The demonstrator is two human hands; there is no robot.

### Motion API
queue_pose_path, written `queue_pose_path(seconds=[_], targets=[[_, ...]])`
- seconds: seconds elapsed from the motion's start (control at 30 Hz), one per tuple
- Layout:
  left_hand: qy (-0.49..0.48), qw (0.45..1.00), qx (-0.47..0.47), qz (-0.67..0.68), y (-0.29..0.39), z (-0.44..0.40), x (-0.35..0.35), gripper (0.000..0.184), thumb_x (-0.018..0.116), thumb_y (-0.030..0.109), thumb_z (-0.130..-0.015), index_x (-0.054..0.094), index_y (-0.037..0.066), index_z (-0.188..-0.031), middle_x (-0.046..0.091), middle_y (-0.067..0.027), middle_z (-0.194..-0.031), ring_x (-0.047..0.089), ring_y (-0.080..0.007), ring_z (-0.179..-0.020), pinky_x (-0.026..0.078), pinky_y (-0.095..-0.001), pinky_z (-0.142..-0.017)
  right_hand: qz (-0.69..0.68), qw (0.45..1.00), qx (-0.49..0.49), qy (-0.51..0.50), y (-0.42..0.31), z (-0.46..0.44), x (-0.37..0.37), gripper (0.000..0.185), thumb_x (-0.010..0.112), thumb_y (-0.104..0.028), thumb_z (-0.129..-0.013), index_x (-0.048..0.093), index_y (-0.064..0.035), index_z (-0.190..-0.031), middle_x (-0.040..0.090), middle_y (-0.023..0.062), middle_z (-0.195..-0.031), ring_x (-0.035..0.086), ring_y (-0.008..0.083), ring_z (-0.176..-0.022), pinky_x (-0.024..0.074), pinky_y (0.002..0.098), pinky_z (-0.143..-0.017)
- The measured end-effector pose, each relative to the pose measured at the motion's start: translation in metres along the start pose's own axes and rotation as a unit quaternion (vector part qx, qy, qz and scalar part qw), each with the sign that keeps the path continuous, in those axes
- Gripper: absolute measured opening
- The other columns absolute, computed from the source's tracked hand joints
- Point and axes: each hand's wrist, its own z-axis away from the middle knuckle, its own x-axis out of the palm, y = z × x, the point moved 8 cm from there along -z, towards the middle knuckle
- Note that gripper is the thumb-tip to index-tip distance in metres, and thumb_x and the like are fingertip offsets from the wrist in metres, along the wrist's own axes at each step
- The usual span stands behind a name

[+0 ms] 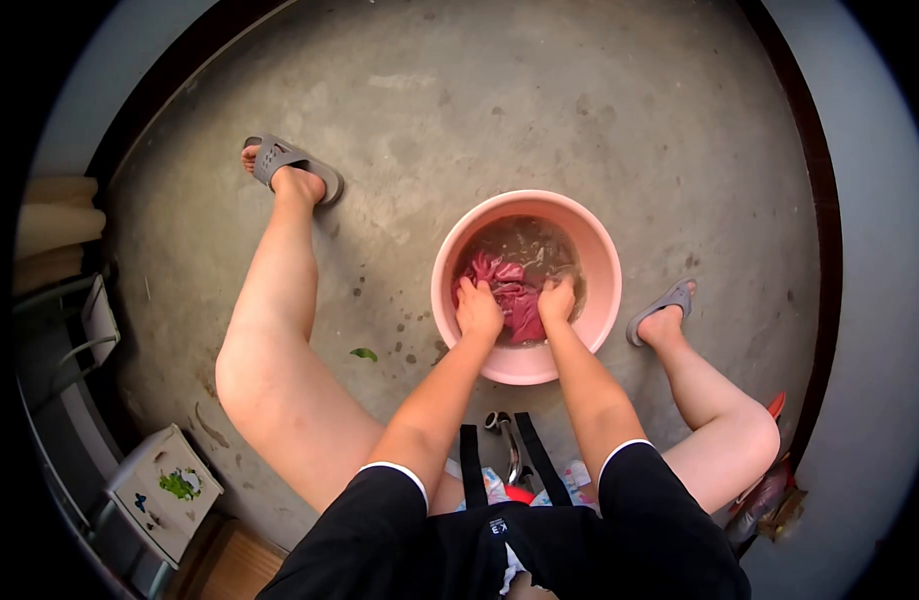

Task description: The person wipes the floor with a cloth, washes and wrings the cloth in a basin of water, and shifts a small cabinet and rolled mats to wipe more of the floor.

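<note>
A pink basin point(528, 370) stands on the floor between my legs, with murky water in it. In the water lies a wet red cloth point(518, 305), bunched up. My left hand point(479, 308) is closed on the cloth's left part, its fingertips pressed into the folds. At the cloth's right edge is my right hand point(557, 300), fingers curled together and partly hidden; what it grips, if anything, does not show clearly.
The concrete floor point(400, 160) has damp spots and a green leaf point(364, 354). My feet wear grey sandals point(298, 160). At the lower left stands a small cabinet point(165, 495) beside metal rails. Bags point(765, 505) lie at the lower right near the wall.
</note>
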Motion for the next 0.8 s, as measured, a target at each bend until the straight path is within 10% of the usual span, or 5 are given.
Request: queue_pose_path(seconds=[0.17, 0.27, 0.37, 0.53, 0.8], targets=[[-0.307, 0.935, -0.153, 0.092, 0.005, -0.011, -0.005, 0.042, 0.065, 0.011, -0.072, 0.059, 0.0, -0.112, 0.035, -0.0229, -0.14, 0.043, -0.0344, -0.125, 0.044, -0.039, -0.096, -0.258, 0.964, -0.069, -0.001, -0.022, -0.007, -0.032, 0.014, 0.061, -0.004, -0.081, 0.061, -0.0006, -0.095, 0.065, 0.0124, -0.086, 0.062, 0.0215, -0.082, 0.0484, 0.0322, -0.075], [0.094, 0.981, 0.102, 0.135, 0.046, -0.013, -0.083, 0.039, 0.067, 0.007, -0.07, 0.064, 0.008, -0.108, 0.048, -0.0191, -0.131, 0.046, -0.0325, -0.122, 0.042, -0.0372, -0.098, -0.3, 0.931, -0.15, -0.144, -0.073, 0.019, -0.072, 0.018, 0.063, 0.004, -0.077, 0.063, 0.0003, -0.094, 0.065, 0.0046, -0.085, 0.059, 0.0105, -0.079, 0.0485, 0.0252, -0.072], [0.057, 0.954, 0.293, 0.025, 0.074, -0.011, -0.083, 0.038, 0.063, 0.003, -0.069, 0.066, 0.015, -0.104, 0.052, -0.0121, -0.127, 0.045, -0.0286, -0.122, 0.044, -0.0409, -0.094, -0.295, 0.907, -0.181, -0.24, -0.116, 0.044, -0.127, 0.016, 0.065, 0.003, -0.074, 0.065, 0.0018, -0.091, 0.065, 0.0054, -0.083, 0.06, 0.0105, -0.077, 0.0498, 0.0248, -0.072], [-0.058, 0.959, 0.216, 0.174, 0.059, -0.028, -0.131, 0.029, 0.069, 0.004, -0.061, 0.061, 0.004, -0.089, 0.064, -0.0186, -0.087, 0.06, -0.035, -0.088, 0.047, -0.0413, -0.078, -0.286, 0.911, -0.213, -0.208, -0.14, 0.063, -0.217, 0.016, 0.066, -0.001, -0.074, 0.065, 0.0025, -0.089, 0.066, 0.0069, -0.083, 0.06, 0.0116, -0.077, 0.049, 0.0253, -0.072], [0.019, 0.957, 0.24, 0.164, 0.089, -0.008, -0.187, 0.017, 0.061, 0.004, -0.066, 0.057, 0.003, -0.083, 0.062, -0.018, -0.087, 0.059, -0.0355, -0.091, 0.046, -0.0438, -0.076, -0.199, 0.962, -0.181, -0.045, -0.083, 0.025, -0.191, 0.028, 0.073, -0.009, -0.069, 0.062, -0.0011, -0.094, 0.067, 0.0129, -0.084, 0.064, 0.0249, -0.075, 0.0504, 0.0336, -0.071]])
